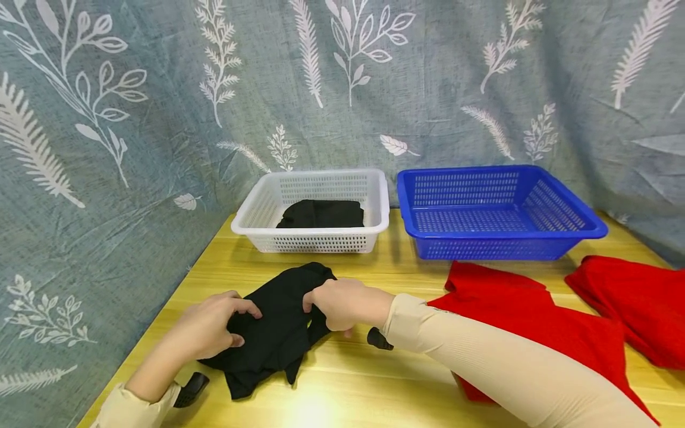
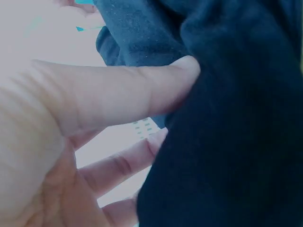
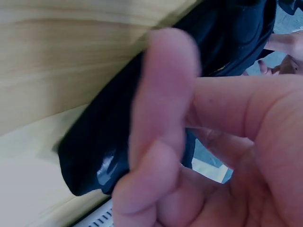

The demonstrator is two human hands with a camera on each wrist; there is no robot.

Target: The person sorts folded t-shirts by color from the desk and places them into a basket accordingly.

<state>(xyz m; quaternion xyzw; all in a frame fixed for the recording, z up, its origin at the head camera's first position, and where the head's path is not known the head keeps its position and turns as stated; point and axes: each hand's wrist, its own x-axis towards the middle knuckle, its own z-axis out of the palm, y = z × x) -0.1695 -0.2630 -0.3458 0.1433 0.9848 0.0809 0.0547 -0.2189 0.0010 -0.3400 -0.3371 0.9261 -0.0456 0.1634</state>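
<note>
A crumpled black garment (image 1: 278,321) lies on the wooden table in the head view. At its left side is my left hand (image 1: 206,327), thumb and fingers on either side of the fabric; the left wrist view shows the thumb (image 2: 128,92) against the dark cloth and fingertips going behind its edge. My right hand (image 1: 342,303) grips the garment's right edge with bent fingers. In the right wrist view the dark cloth (image 3: 99,142) runs behind my curled fingers (image 3: 163,94), which hide part of the grip.
Behind the garment stands a white basket (image 1: 310,232) with folded black cloth (image 1: 323,214) inside. A blue basket (image 1: 497,238) is to its right. Red garments (image 1: 535,327) (image 1: 637,309) lie on the right of the table, partly under my right forearm. A patterned curtain (image 1: 342,89) hangs behind.
</note>
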